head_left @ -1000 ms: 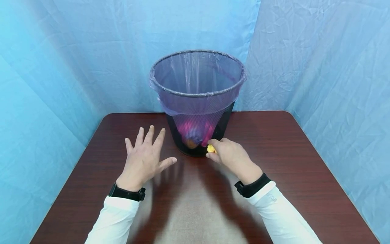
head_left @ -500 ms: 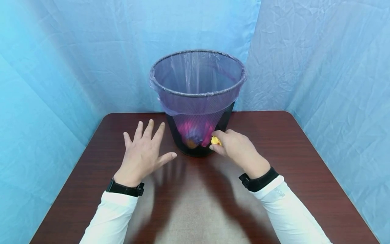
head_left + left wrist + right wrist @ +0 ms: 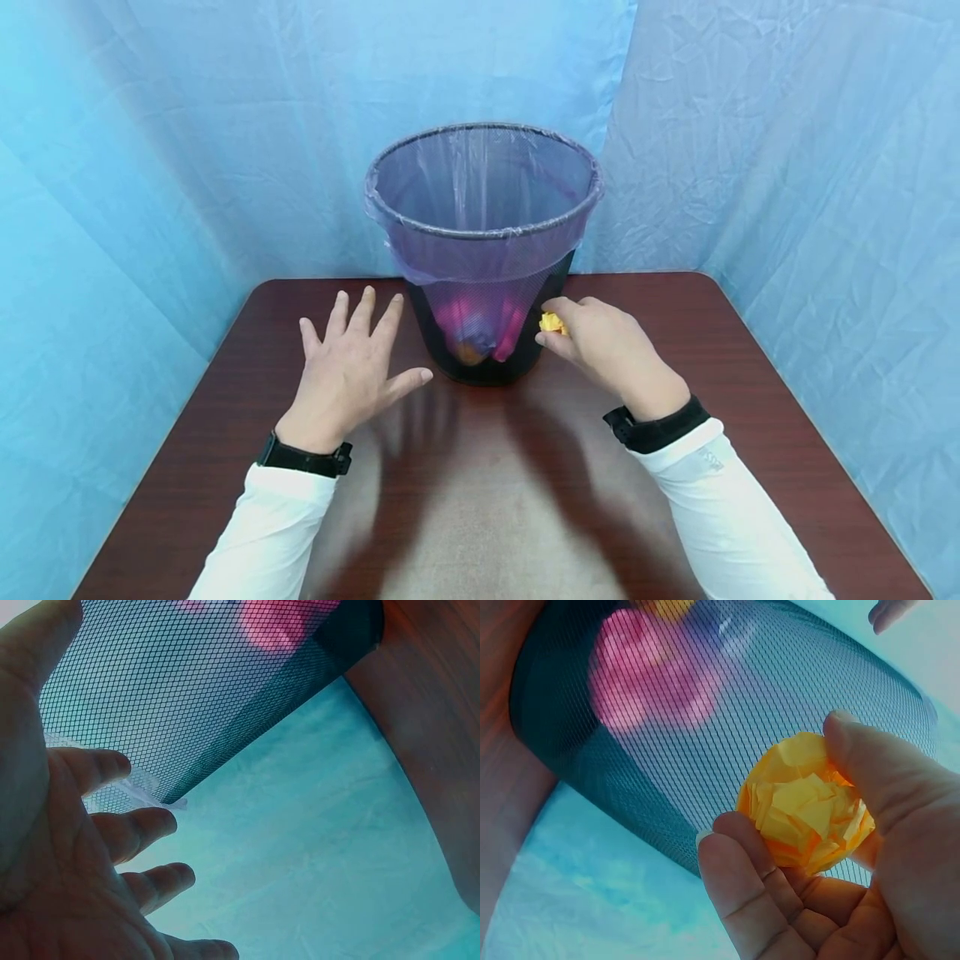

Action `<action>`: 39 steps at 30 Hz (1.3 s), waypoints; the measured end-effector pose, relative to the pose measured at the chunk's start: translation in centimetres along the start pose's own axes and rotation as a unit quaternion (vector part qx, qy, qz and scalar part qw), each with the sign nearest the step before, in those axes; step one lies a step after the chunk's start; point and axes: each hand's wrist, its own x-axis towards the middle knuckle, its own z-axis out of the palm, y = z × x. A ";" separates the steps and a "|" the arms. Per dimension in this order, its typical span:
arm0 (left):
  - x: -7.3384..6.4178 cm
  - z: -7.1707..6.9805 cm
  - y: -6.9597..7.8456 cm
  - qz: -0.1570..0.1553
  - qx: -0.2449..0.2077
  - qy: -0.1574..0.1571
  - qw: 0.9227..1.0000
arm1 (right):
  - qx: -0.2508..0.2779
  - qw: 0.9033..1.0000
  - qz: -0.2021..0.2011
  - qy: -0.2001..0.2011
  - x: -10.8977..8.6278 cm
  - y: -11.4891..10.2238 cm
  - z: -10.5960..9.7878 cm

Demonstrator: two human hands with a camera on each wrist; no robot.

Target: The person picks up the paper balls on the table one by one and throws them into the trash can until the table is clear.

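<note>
My right hand (image 3: 607,350) pinches a crumpled yellow paper ball (image 3: 806,802) between thumb and fingers, beside the lower right of a black mesh waste bin (image 3: 558,283). My left hand (image 3: 345,375) is spread with straight fingers to the left of the bin and holds nothing. In the left wrist view its fingers (image 3: 139,832) appear in front of the mesh and the liner's edge. A translucent purple liner bag (image 3: 480,258) is folded over the bin's rim. Pink, blue and orange-brown items (image 3: 480,333) show through the mesh at the bottom; their kinds are unclear.
The bin stands near the back edge of a dark reddish-brown table (image 3: 637,308). Light blue cloth (image 3: 300,125) hangs behind and along both sides. Both hands cast shadows on the tabletop in front of the bin.
My right hand, holding the yellow paper ball, has moved right and away from me, from the bin's front to its right side. The left hand has shifted slightly forward, still spread.
</note>
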 end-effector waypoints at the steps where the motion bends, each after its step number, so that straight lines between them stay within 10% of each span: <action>1: 0.0 0.0 0.0 0.000 0.000 0.000 1.000 | 0.000 1.000 0.000 0.003 0.0 0.1 -0.1; 39: 1.4 -4.3 -0.3 0.005 0.004 0.014 1.000 | -0.005 0.999 0.024 0.028 1.5 1.8 -7.9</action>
